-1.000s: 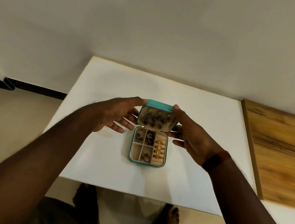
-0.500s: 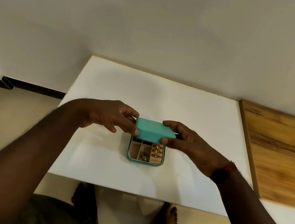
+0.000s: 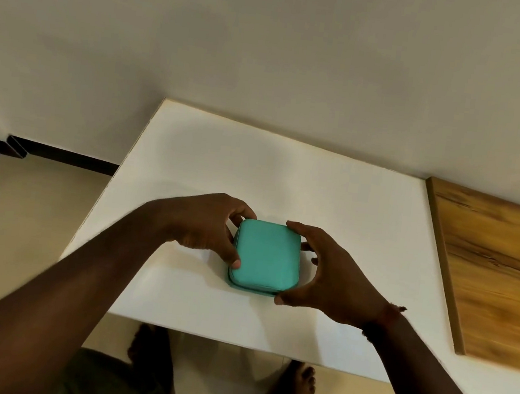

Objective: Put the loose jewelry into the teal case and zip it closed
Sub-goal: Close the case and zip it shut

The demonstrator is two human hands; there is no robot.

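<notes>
Case (image 3: 265, 257) at frame centre, lid down, unzipped; flanked by left hand (image 3: 207, 224) and right hand (image 3: 330, 279), both half-curled, fingertips gripping edges.

Likely a home room: plain white table (image 3: 287, 174) against a bare wall (image 3: 268, 52), tiled floor (image 3: 23, 218), bare feet (image 3: 149, 356) beneath.

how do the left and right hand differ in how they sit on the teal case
The left hand curls over the teal case at its left edge, thumb on the lid's near-left corner; the right hand spans the right side, fingers at the far corner and thumb at the near one. Only the right wrist wears a dark band. Both touch the case.
</notes>
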